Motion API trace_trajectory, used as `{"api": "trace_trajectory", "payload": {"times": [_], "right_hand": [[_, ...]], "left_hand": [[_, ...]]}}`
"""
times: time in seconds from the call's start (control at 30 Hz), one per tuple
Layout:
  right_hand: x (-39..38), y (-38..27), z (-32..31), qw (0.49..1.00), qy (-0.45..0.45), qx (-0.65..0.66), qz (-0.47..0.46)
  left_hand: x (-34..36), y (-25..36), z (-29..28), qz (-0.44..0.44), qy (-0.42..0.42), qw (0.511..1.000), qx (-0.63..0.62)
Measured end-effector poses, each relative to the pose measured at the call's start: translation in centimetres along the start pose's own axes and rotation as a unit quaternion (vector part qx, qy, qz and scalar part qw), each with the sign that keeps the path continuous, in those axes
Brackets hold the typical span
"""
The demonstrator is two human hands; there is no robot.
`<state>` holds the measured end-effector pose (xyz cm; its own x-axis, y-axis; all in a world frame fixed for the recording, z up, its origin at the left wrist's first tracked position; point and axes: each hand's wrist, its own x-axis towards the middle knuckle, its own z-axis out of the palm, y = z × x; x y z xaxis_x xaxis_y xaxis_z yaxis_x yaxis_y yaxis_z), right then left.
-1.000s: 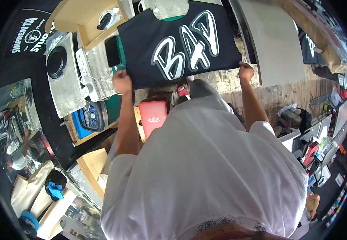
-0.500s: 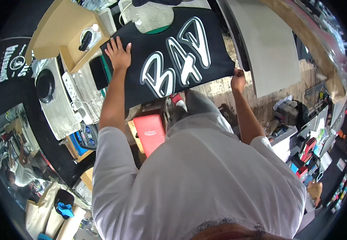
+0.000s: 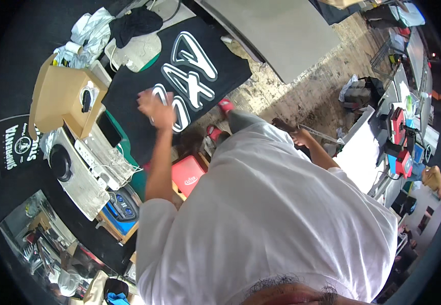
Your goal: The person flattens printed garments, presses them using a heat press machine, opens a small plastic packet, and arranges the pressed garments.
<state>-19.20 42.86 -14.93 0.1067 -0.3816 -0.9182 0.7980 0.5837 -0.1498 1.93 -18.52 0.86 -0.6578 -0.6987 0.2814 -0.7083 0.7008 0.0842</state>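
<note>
A black T-shirt (image 3: 144, 91) with large white and grey lettering lies spread out in front of me, its lower end toward my body. Over its left part is my left hand (image 3: 157, 110), smeared by motion, its fingers bent; whether it touches the cloth is unclear. My right hand (image 3: 300, 136) is off the shirt, low at my right side beside my leg. Next to its fingers are a dark object (image 3: 283, 125) and a thin pale bar (image 3: 319, 133); I cannot make out whether it grips either.
An open cardboard box (image 3: 60, 96) with a white cable stands left of the shirt. Nearby are a black phone (image 3: 109, 129), a power strip (image 3: 90, 160) and a round black dish (image 3: 63, 162). A red box (image 3: 187, 173) sits by my legs. A grey panel (image 3: 276, 35) extends at far right.
My right hand has let go of the shirt's lower right corner and dropped to my side. My left hand has moved from the upper left onto the lettering. The view has turned right.
</note>
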Motion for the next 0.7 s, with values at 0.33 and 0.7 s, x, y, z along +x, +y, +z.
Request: {"api": "trace_trajectory", "payload": {"times": [0.33, 0.7], "right_hand": [[-9.9, -15.3, -3.1, 0.836, 0.390, -0.301, -0.241], [-12.3, -22.9, -24.9, 0.779, 0.428, -0.365, -0.276]], "left_hand": [[-5.8, 28.1, 1.9, 0.348, -0.240, 0.883, -0.203], [-1.6, 57.1, -8.6, 0.109, -0.633, 0.507, -0.575]]}}
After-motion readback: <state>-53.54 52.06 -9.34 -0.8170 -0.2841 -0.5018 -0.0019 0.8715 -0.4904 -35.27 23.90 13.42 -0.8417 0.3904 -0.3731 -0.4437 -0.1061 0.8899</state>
